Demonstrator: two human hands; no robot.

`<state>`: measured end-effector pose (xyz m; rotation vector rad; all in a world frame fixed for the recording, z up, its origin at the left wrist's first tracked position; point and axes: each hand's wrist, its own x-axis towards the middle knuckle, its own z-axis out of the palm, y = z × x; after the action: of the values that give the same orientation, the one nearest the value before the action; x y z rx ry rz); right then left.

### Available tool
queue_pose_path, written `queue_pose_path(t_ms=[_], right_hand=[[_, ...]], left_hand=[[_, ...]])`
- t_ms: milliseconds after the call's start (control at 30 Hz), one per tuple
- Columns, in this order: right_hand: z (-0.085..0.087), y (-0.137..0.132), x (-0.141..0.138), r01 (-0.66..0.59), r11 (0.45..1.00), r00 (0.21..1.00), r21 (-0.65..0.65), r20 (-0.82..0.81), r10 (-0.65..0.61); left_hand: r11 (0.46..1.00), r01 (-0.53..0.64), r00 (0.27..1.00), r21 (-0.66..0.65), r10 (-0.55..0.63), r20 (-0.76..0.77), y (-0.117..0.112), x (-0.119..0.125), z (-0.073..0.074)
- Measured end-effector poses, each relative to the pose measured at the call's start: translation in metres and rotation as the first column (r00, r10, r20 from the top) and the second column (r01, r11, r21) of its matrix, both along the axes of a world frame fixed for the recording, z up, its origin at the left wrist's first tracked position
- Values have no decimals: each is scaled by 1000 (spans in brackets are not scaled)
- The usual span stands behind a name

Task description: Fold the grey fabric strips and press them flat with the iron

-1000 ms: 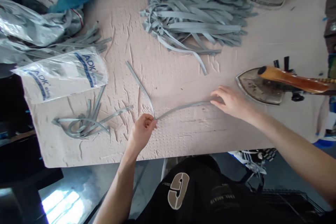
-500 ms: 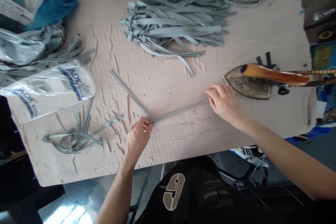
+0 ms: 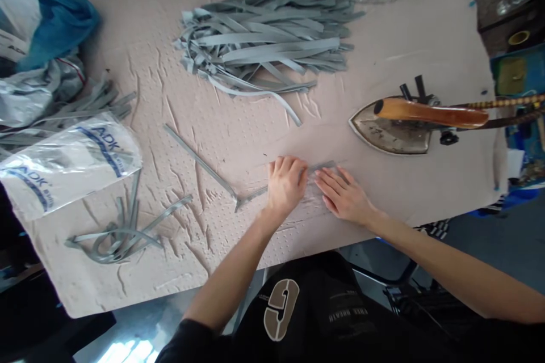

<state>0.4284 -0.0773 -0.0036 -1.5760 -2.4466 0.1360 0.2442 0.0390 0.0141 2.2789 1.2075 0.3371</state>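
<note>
Strip (image 3: 200,161), grey and narrow, lies on the bench (image 3: 426,51) around the centre of the frame, bent at a sharp corner, one leg slanting to the upper left and the other running right beneath the person's hands. The left hand (image 3: 286,184) sits palm down over this second leg, knuckles up and fingers curled inward; whether it pinches the strip cannot be told, since the fingertips are hidden. Just beside it, the right hand (image 3: 343,195) lies nearly flat by the strip's right end, fingers extended and slightly parted, pointing to the upper left, closed around nothing. The left forearm (image 3: 234,272) climbs from a black sleeve (image 3: 191,337) at the bottom edge, while the right forearm (image 3: 438,272) comes in from the lower right. A pale, pinkish cover spans the bench, creased and dotted toward the left, smoother toward the right. A pile of grey strips (image 3: 264,39) spreads across the top centre; an iron (image 3: 395,130) with an orange-brown handle rests at right. A loose tangle (image 3: 113,241) lies at lower left, below a clear printed bag (image 3: 72,159). Bright light falls on the floor (image 3: 128,351) at the bottom left.
</note>
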Motion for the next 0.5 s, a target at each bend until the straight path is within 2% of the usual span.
queue_pose_path(t_ms=[67, 167, 500], right_hand=[[-1, 1, 1, 23, 1000, 1000, 2, -9, -23], [-3, 0, 2, 49, 999, 999, -3, -12, -49], [-9, -1, 4, 101, 995, 995, -10, 14, -101]], left_hand=[[1000, 14, 1000, 6, -14, -13, -2, 13, -11], [1000, -12, 1000, 7, 12, -22, -6, 21, -19], [987, -153, 988, 57, 152, 35, -10, 29, -23]])
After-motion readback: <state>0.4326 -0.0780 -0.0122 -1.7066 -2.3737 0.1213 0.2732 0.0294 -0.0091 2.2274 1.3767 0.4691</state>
